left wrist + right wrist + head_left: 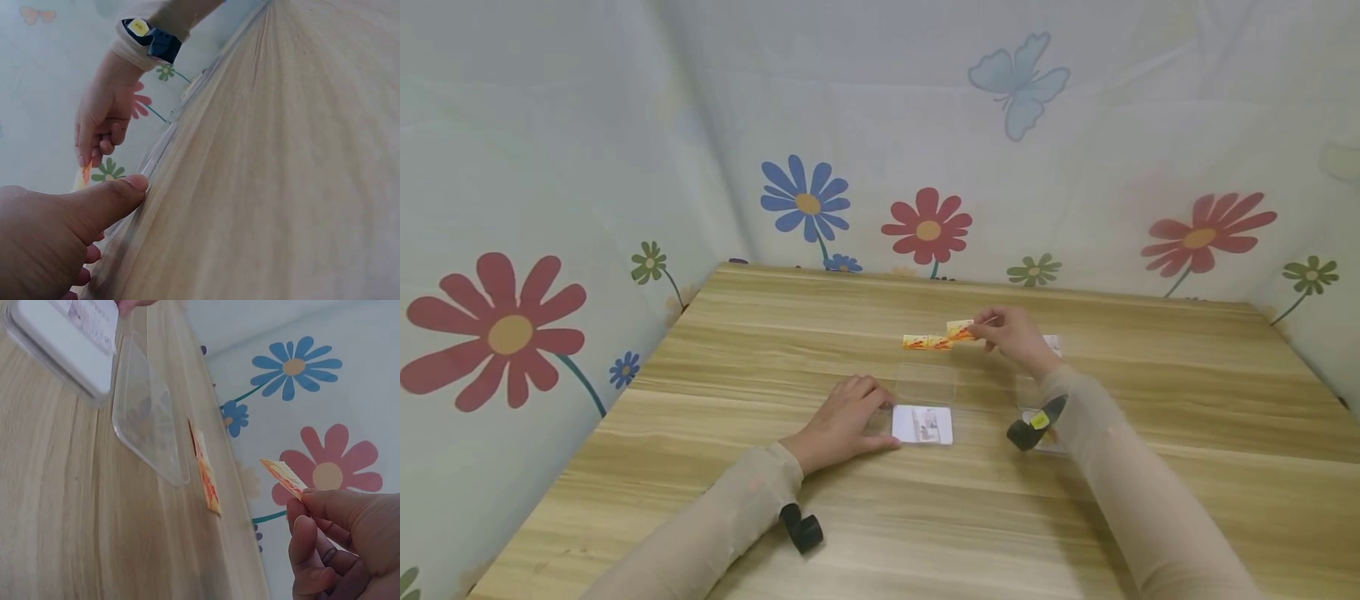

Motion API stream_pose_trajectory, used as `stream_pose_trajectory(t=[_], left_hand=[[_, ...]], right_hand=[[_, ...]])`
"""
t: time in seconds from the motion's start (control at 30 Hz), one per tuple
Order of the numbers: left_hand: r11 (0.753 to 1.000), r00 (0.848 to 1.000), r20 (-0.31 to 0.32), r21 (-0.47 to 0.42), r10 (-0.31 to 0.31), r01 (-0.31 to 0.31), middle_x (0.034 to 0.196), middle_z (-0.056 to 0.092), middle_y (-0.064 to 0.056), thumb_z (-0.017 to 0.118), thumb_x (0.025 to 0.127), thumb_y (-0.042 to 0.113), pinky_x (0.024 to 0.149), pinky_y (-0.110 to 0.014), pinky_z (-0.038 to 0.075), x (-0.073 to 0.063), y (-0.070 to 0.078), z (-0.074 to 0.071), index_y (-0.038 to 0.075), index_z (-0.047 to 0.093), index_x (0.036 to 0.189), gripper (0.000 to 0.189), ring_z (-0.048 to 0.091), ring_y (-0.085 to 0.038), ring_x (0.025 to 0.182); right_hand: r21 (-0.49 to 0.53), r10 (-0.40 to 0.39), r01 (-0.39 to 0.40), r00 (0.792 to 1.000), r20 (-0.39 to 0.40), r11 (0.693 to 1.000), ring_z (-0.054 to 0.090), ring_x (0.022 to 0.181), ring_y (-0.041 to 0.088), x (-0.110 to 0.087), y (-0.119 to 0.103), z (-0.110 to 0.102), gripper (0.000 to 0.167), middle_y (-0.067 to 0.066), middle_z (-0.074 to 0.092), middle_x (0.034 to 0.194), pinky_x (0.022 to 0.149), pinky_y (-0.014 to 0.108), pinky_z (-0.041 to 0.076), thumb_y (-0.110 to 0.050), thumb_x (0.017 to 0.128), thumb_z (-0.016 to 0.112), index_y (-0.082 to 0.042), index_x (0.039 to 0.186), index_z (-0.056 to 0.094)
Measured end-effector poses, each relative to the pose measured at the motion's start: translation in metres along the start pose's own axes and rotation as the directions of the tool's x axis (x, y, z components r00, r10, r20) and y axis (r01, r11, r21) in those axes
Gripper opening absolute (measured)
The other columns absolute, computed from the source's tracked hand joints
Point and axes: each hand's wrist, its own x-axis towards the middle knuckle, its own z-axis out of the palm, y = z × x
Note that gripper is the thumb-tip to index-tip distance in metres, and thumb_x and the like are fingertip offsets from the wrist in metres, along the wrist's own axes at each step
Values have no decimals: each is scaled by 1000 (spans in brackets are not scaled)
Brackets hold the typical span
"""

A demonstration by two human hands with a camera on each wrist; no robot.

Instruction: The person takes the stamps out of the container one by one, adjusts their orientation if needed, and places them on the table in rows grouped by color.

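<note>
My right hand (1011,337) pinches a small orange-and-yellow card (282,477) between thumb and fingertips, raised above the table. Two similar cards (915,342) lie in a row on the table just left of it. Lower down, my left hand (842,421) rests at the left side of a shallow clear box (94,397) with a white printed card (906,425) inside. Its thumb (119,194) lies straight along the box's edge, and the other fingers are partly hidden. A clear plastic lid (925,383) lies just beyond the box.
A second box (1051,447) and clear lid (1026,392) stand to the right, partly hidden by my right wrist. A white item (1052,341) shows behind that wrist. The wooden table (760,325) ends at a flower-printed cloth (865,125).
</note>
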Motion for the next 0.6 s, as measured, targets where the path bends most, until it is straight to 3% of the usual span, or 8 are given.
stream_pose_trajectory(t=[0.3,0.6], left_hand=[[1000,1000,-5,8,4,-4,109,58,-2,75,77,48,97,-39,41,-1,0,-1,11,63,114,53,51,-20,105],[1000,1000,-11,9,11,-11,109,57,-2,75,77,48,98,-39,40,0,-1,0,11,62,114,54,51,-20,106]], right_hand=[[3,107,-107,994,0,994,59,80,21,2,9,1,25,18,67,109,70,28,48,-23,95,59,-3,109,57],[2,140,-140,990,2,990,55,71,17,5,14,-2,25,8,63,84,64,25,44,-22,94,60,0,106,61]])
